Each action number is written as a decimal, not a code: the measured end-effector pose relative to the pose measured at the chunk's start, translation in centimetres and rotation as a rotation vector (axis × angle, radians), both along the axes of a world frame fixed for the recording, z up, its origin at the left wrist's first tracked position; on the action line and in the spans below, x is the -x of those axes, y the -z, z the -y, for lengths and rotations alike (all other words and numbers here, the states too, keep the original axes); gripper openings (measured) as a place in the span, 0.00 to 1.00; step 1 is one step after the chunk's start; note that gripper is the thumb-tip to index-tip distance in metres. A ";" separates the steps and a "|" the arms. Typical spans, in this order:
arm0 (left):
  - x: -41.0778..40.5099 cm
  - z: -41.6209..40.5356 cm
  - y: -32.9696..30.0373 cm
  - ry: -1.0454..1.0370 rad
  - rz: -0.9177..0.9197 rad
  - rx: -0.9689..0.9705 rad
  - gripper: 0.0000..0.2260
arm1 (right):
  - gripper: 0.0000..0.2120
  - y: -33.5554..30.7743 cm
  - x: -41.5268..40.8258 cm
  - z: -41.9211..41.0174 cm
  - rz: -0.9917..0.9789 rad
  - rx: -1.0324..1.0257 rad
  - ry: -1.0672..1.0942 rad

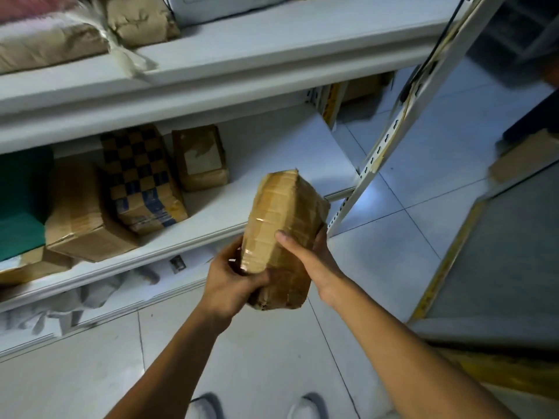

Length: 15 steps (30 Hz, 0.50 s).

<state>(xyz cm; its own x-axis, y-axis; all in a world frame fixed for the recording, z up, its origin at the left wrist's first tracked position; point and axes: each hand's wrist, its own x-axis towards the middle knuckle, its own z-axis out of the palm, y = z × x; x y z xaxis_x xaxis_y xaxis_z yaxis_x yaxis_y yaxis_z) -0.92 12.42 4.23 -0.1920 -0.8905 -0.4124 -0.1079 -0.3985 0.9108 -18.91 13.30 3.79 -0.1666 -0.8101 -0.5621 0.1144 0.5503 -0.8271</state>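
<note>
The fingers (227,252) of the left hand (231,284) curl round the lower left edge of a taped brown parcel (284,213), though their tips vanish behind it. The left thumb lies across the front near the bottom corner. The right hand (316,263) grips the other side with its thumb (287,240) pressed flat on the taped face, and most of its fingers are hidden behind the cardboard. The parcel is held in the air, tilted, in front of the lip of the middle shelf (242,207) and above the tiled floor (272,358). Its crumpled bottom end is partly covered by the left palm. On that shelf, well apart from the parcel, stand a small brown package (199,158), a chequered box (139,176) and a plain carton (81,213). A green thing (21,201) is cut off at the left edge. Wrapped bundles (142,19) on the upper shelf are blurred and cropped. Two shoe toes (308,406) just peek in at the bottom.
</note>
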 end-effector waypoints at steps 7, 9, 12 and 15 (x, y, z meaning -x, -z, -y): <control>-0.6 -2.3 -3.3 0.250 0.181 0.288 0.35 | 0.44 0.6 0.1 -2.9 0.447 0.111 0.219; -1.4 -1.5 -3.6 0.243 0.004 0.199 0.25 | 0.42 -0.2 0.7 -3.1 0.586 0.034 0.148; -1.9 0.2 -3.1 0.117 -0.110 -0.066 0.32 | 0.34 -0.8 1.0 -3.3 0.811 0.093 0.143; -1.2 0.5 -3.0 0.064 -0.271 -0.465 0.28 | 0.23 -0.5 0.3 -3.2 0.893 0.121 0.218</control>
<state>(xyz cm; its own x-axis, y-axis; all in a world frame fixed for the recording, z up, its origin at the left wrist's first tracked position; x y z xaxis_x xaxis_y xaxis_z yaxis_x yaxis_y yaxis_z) 0.27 11.88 7.24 -0.3938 -0.6088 -0.6886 0.0691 -0.7667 0.6383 -19.16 16.55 4.30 0.1318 -0.8733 -0.4691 0.8279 0.3572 -0.4325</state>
